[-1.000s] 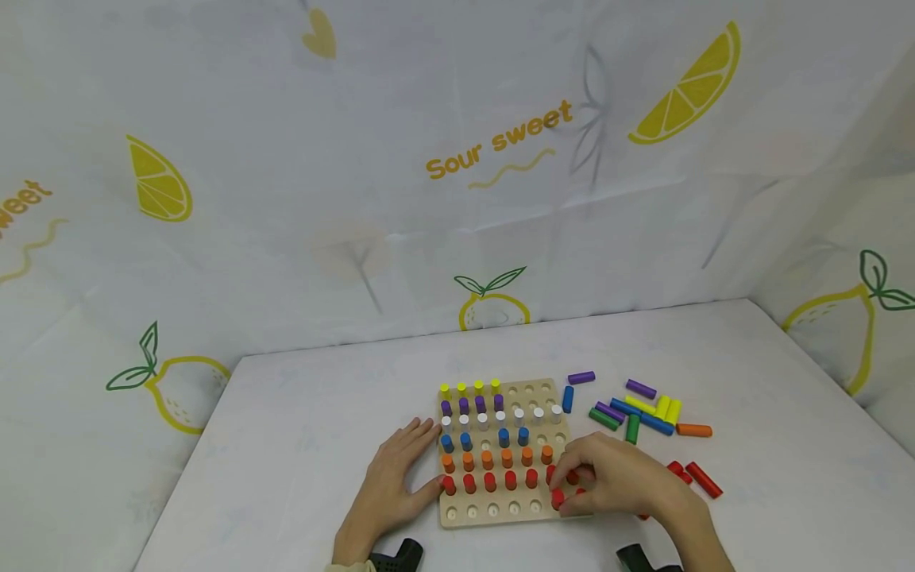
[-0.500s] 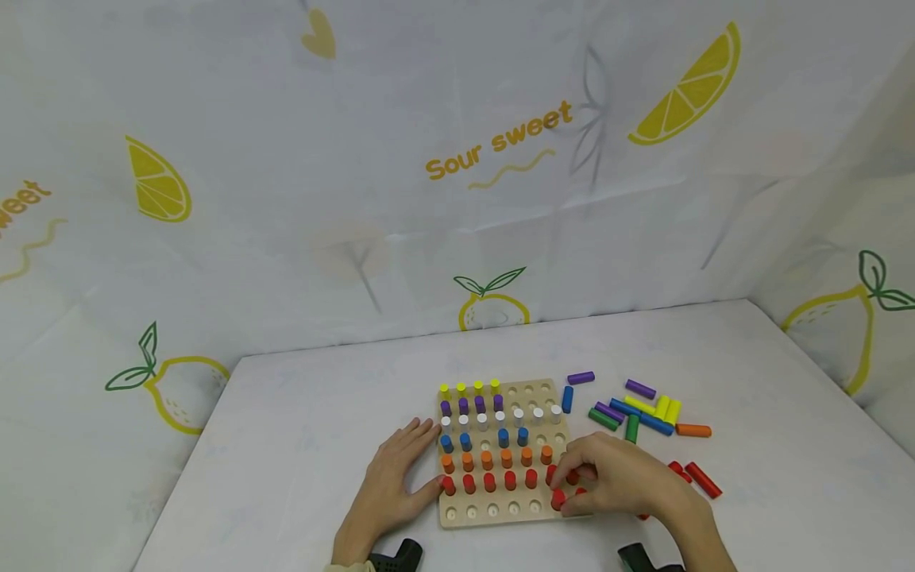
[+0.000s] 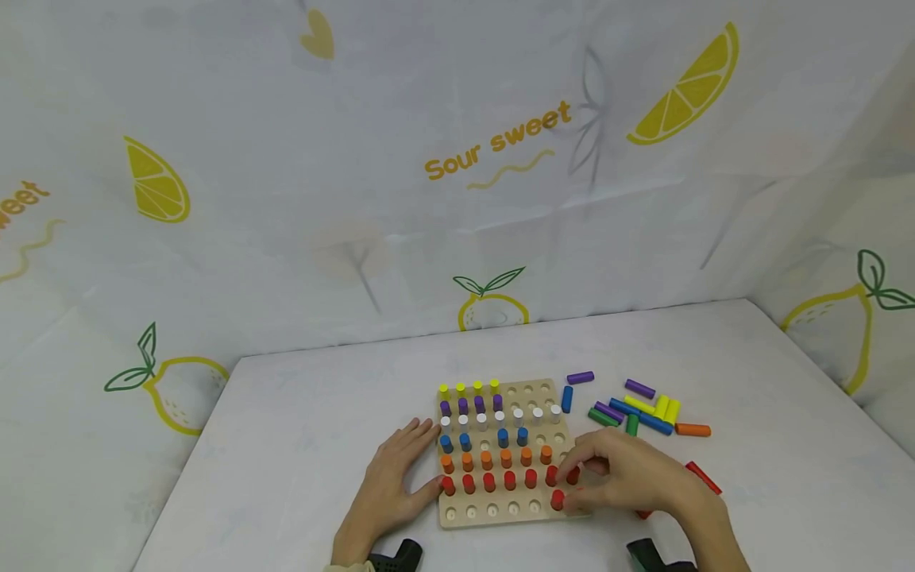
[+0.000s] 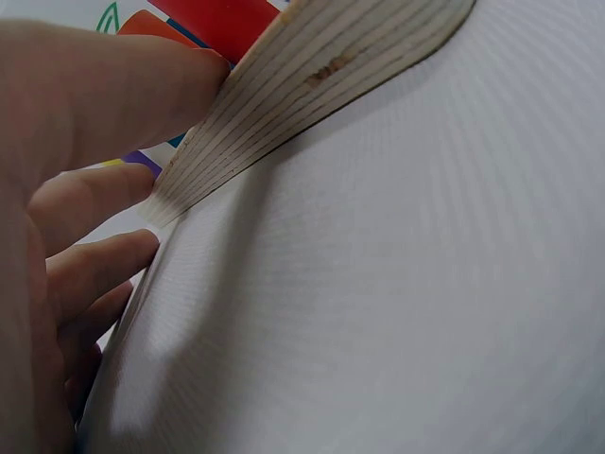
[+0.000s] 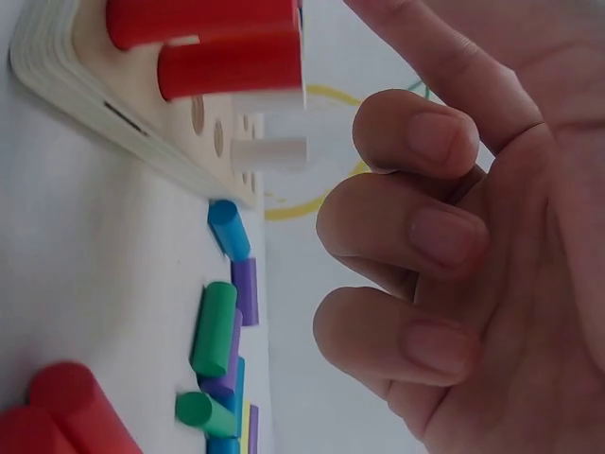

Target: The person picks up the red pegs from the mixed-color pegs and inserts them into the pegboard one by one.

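Note:
A wooden pegboard lies on the white table, with rows of upright yellow, purple, white, blue, orange and red pegs. My left hand rests along its left edge; the thumb reaches the near corner by a red peg. In the left wrist view, the thumb touches the board's layered side. My right hand hovers over the board's near right corner, thumb and forefinger apart beside a standing red peg. Nothing shows in its fingers. In the right wrist view, red pegs stand in the board.
Loose pegs lie right of the board: purple, blue, green, yellow and orange. A red peg lies beyond the right wrist. Printed white cloth walls surround the table.
My right hand has lifted slightly and shifted right, its thumb and forefinger now away from the red peg, which stays standing in the near row. The left hand stays put.

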`<state>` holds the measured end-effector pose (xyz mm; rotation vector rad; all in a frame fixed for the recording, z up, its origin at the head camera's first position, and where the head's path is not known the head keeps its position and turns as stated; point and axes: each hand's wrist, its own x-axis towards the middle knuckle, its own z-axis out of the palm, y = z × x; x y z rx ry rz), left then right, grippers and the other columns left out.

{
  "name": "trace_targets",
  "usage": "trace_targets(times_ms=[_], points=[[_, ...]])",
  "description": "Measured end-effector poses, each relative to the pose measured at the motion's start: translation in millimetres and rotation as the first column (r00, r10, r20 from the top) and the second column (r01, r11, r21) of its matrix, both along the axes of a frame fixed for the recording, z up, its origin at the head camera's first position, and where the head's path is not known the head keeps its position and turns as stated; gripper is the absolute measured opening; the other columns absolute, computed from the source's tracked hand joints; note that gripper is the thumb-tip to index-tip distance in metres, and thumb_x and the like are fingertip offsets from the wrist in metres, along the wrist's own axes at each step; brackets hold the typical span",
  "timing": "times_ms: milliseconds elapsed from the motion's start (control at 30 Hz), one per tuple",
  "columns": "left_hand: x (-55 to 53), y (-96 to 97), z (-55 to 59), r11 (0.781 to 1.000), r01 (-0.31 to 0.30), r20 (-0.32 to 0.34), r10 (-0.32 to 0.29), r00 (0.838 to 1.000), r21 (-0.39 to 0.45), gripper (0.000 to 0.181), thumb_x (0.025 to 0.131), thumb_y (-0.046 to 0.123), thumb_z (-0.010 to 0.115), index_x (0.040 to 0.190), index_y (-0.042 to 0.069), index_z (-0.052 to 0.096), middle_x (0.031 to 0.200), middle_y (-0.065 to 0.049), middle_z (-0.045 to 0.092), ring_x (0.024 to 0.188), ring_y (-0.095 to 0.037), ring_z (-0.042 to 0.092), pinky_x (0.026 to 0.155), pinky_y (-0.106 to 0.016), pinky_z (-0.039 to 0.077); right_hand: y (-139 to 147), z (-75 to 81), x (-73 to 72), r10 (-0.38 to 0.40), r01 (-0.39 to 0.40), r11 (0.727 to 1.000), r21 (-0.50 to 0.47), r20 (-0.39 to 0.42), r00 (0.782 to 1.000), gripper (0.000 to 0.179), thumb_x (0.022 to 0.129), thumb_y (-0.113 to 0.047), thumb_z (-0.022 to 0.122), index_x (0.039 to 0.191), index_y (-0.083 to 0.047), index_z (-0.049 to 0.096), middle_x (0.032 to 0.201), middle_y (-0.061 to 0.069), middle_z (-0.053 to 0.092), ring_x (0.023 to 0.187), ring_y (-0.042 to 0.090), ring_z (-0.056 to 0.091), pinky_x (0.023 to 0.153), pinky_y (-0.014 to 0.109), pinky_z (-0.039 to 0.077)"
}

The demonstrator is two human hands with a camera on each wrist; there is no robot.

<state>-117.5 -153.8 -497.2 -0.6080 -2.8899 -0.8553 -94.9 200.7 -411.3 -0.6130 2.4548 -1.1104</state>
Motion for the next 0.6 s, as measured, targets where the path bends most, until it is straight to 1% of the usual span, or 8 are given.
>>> trace_targets(times_ms=[33,167,200,233,333,433,600], points=[[0.1,-0.1,0.0,1.0,0.001,-0.001,-0.001,1.0,0.0,0.066,0.085,0.045,0.068,0.147,0.025,0.057,0.152,0.001,0.058,0.15,-0.025,0.044,0.124,-0.055,0.036,2.3,0.7,0.1,-0.004,0.004,1.0,0.002,-0.003,1.0,0.013,0.084,-0.039,0.082,0.094,-0.032,0.079,0.093,-0.012,0.072,0.08,0.008,0.054,0.064,0.019,0.043],[0.4,-0.3,0.2,1.0,0.001,0.004,-0.001,1.0,0.001,0.065,0.086,0.045,0.068,0.147,0.025,0.057,0.153,0.001,0.057,0.15,-0.025,0.044,0.124,-0.055,0.036,14.5,1.9,1.4,-0.047,0.048,0.999,0.011,-0.004,0.999,0.014,0.086,-0.037,0.08,0.097,-0.031,0.078,0.093,-0.009,0.072,0.074,0.009,0.051,0.057,0.02,0.04],[0.5,-0.3,0.2,1.0,0.002,0.006,-0.002,1.0,0.002,0.065,0.086,0.045,0.068,0.147,0.025,0.057,0.153,0.001,0.057,0.15,-0.025,0.044,0.124,-0.055,0.036,17.7,2.2,1.8,-0.064,0.064,0.998,0.017,0.0,0.998,0.014,0.086,-0.036,0.08,0.098,-0.029,0.078,0.091,-0.008,0.07,0.071,0.008,0.05,0.056,0.02,0.039],[0.5,-0.3,0.3,1.0,0.002,0.008,-0.002,1.0,0.003,0.065,0.086,0.045,0.068,0.147,0.025,0.057,0.153,0.001,0.057,0.15,-0.025,0.044,0.124,-0.055,0.036,21.0,2.3,2.3,-0.083,0.083,0.996,0.028,0.003,0.997,0.016,0.086,-0.036,0.08,0.1,-0.028,0.078,0.087,-0.007,0.068,0.07,0.007,0.049,0.055,0.02,0.039],[0.4,-0.2,0.5,1.0,0.003,0.012,-0.003,1.0,0.007,0.065,0.086,0.045,0.068,0.147,0.025,0.057,0.153,0.001,0.057,0.15,-0.026,0.044,0.124,-0.056,0.036,31.1,2.8,3.9,-0.143,0.142,0.988,0.057,0.01,0.99,0.019,0.087,-0.035,0.08,0.102,-0.024,0.079,0.074,-0.005,0.053,0.065,0.006,0.044,0.051,0.02,0.035],[0.4,-0.2,0.6,1.0,0.004,0.011,-0.004,1.0,0.011,0.064,0.086,0.044,0.068,0.147,0.025,0.057,0.153,0.001,0.057,0.15,-0.026,0.044,0.124,-0.056,0.036,41.4,3.0,6.0,-0.2,0.201,0.976,0.089,-0.015,0.98,0.021,0.086,-0.035,0.08,0.102,-0.022,0.078,0.067,-0.005,0.041,0.061,0.006,0.041,0.049,0.021,0.032],[0.3,-0.5,0.2,1.0,0.007,0.004,-0.007,1.0,0.009,0.064,0.086,0.043,0.068,0.147,0.025,0.057,0.153,0.001,0.057,0.15,-0.025,0.044,0.124,-0.055,0.036,57.2,2.8,8.9,-0.283,0.29,0.943,0.163,-0.069,0.957,0.022,0.086,-0.035,0.081,0.102,-0.021,0.079,0.064,-0.005,0.036,0.058,0.006,0.038,0.049,0.022,0.029]])
